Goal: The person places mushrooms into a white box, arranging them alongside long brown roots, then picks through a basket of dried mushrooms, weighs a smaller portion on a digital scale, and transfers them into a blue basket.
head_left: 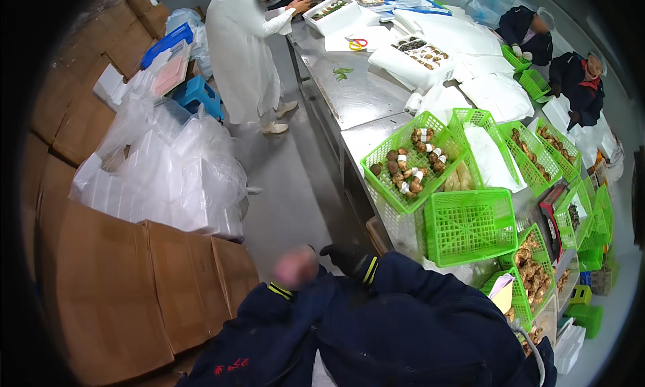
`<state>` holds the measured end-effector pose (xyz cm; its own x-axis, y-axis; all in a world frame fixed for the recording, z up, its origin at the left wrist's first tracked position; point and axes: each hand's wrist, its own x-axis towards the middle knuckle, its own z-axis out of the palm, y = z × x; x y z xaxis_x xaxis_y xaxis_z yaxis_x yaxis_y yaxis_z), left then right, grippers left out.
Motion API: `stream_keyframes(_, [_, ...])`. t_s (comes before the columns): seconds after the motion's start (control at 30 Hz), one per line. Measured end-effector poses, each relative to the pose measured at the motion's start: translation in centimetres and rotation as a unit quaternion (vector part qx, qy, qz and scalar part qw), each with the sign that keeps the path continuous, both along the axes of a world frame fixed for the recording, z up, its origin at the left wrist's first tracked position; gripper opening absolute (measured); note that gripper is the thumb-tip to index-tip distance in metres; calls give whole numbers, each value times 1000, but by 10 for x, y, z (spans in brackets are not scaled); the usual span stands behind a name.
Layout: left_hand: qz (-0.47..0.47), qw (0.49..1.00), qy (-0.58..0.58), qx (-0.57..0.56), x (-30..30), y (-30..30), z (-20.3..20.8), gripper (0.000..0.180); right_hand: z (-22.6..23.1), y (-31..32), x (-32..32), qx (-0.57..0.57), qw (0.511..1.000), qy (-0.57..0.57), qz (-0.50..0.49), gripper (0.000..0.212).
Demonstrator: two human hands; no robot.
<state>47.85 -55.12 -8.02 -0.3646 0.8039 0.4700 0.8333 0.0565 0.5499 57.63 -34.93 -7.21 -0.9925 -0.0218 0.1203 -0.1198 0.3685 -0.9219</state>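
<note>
My left hand [295, 267] is bare and raised in front of my chest. It is smeared, so its fingers cannot be made out. Just right of it, my right hand [344, 258] wears a black glove. One gloved finger stretches toward the left hand, and nothing shows in the grasp. Both sleeves are dark blue with yellow-striped cuffs. Nearest to the right hand on the table side is a green plastic basket [470, 227] with its grid bottom showing. Behind it, another green basket [373, 164] holds brown mushrooms [406, 173], several banded with white.
A metal table [356, 98] runs along the right, bearing white foam boxes [379, 58], scissors [357, 44] and more green baskets. Cardboard boxes [111, 286] and plastic-wrapped foam [191, 175] line the left. A person in a white coat [242, 51] stands ahead; two others work across the table.
</note>
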Motion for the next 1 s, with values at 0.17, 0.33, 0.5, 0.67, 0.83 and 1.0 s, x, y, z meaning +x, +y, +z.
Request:
stream_keyframes(0.17, [-62, 995, 1, 80, -101, 35, 22, 17, 20, 8, -87, 24, 986, 120, -117, 29])
stream_keyframes(0.33, [-121, 804, -579, -71, -152, 61, 39, 11, 115, 4, -149, -148, 969, -134, -142, 41])
stream_keyframes(0.5, [-233, 850, -471, -22, -172, 121, 7, 27, 82, 26, -172, -284, 946, 53, -151, 45])
stream_keyframes(0.67, [-280, 572, -733, -238, -207, 190, 54, 24, 66, 92, -171, -352, 863, -38, -362, 38])
stream_keyframes(0.83, [-200, 748, -553, -308, -249, 278, 31, 23, 42, 150, -168, -301, 869, -31, -391, 24])
stream_keyframes(1.0, [-135, 940, -136, -281, -273, 400, -10, 26, 45, 165, -170, -210, 907, -68, -358, 22])
